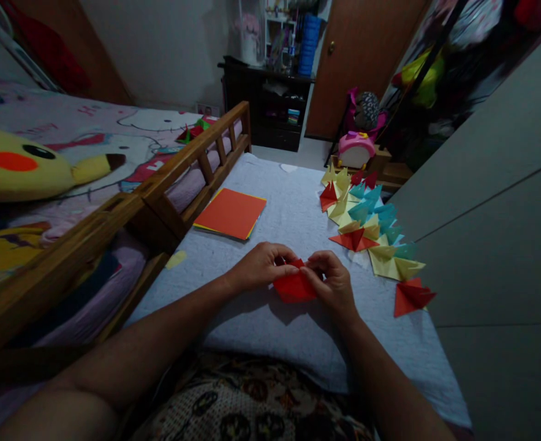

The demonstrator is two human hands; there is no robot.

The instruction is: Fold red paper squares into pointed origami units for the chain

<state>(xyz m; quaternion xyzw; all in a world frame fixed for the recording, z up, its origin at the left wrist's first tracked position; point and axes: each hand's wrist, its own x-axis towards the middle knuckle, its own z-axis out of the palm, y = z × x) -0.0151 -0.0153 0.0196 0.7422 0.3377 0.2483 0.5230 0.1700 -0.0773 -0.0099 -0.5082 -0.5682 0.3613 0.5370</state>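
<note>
A piece of red origami paper (295, 289), partly folded, is held just above the pale blue cloth (288, 214) in front of me. My left hand (270, 264) pinches its upper left edge between thumb and fingers. From the other side my right hand (329, 278) pinches the upper right edge, its thumb close to the left thumb. A small red point of paper sticks up between the two hands. Some of the folds are hidden behind my fingers.
A stack of coloured paper sheets (231, 213), red on top, lies to the left. Several folded paper shapes (355, 211) in yellow, red and teal line the right edge, with a red one (412, 297) nearest. A wooden bed rail (196, 159) borders the left side.
</note>
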